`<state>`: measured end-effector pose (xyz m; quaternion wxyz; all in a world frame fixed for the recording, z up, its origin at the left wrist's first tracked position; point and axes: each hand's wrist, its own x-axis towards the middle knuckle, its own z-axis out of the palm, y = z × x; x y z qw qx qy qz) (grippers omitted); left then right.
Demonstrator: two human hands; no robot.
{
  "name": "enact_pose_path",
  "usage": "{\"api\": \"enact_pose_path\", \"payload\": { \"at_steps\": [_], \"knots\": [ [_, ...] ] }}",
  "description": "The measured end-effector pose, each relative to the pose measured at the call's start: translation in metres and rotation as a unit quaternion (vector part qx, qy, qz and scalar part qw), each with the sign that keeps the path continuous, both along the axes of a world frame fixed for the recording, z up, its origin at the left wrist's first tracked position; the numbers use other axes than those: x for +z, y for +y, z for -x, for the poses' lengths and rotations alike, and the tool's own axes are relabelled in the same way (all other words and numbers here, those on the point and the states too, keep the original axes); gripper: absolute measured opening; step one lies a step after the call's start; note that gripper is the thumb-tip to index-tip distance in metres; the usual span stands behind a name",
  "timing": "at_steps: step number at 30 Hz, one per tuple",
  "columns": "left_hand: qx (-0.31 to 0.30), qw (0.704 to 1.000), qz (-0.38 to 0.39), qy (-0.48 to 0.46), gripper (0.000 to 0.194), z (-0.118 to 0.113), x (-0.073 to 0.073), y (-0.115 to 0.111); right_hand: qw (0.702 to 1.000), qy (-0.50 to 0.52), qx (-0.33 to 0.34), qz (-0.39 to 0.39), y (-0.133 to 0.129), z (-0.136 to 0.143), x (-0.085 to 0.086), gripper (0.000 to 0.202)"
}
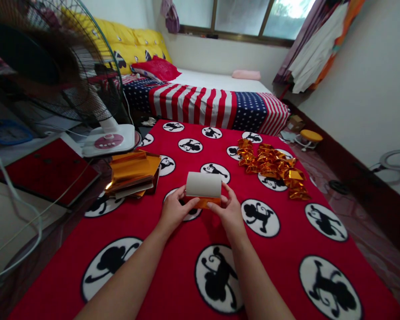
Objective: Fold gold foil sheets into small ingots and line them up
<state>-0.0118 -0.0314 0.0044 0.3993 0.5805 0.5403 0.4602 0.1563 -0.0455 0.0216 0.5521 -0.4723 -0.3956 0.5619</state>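
Between my two hands is a sheet of gold foil paper (204,185), its pale back curling upward and a shiny gold strip along the near edge. My left hand (175,208) pinches its left end, thumb on the gold strip. At the right end my right hand (229,210) grips it in the same way, thumb on the strip. The fingers behind the paper are partly hidden. To the left lies a stack of gold foil sheets (135,171). Several folded gold foil pieces (270,161) sit in rows on the right.
A red cloth with monkey prints (226,231) covers the work surface. At the left stands a fan (110,140) with blurred blades, beside a white cable (40,218). Beyond is a bed with a flag-patterned cover (200,104). A yellow-topped stool (310,135) stands on the floor at right.
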Motion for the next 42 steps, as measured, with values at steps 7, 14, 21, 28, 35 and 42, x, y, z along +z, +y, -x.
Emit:
{"api": "enact_pose_path", "payload": {
  "at_steps": [7, 14, 21, 28, 35, 42],
  "knots": [
    [0.081, 0.974, 0.018, -0.209, 0.043, -0.014, 0.003, -0.004, 0.995, 0.085, -0.030, -0.039, -0.006, 0.018, -0.008, 0.064],
    [0.085, 0.979, -0.013, -0.184, 0.029, -0.032, 0.002, -0.010, 1.000, 0.005, 0.021, 0.010, -0.021, 0.033, -0.003, 0.035],
    [0.069, 0.984, -0.031, -0.160, 0.029, -0.028, 0.006, -0.012, 0.996, 0.049, -0.066, 0.029, -0.017, 0.029, -0.015, 0.039],
    [0.111, 0.977, -0.034, -0.180, 0.033, -0.022, 0.004, -0.009, 0.979, 0.155, -0.136, -0.004, -0.017, 0.021, -0.012, 0.040],
    [0.046, 0.962, 0.003, -0.269, 0.039, -0.026, 0.005, -0.012, 0.998, 0.057, -0.032, -0.006, -0.018, 0.024, -0.014, 0.040],
    [-0.027, 0.957, 0.037, -0.286, 0.048, -0.040, 0.008, -0.020, 0.992, 0.075, -0.097, -0.010, -0.019, 0.028, -0.013, 0.039]
  ]
}}
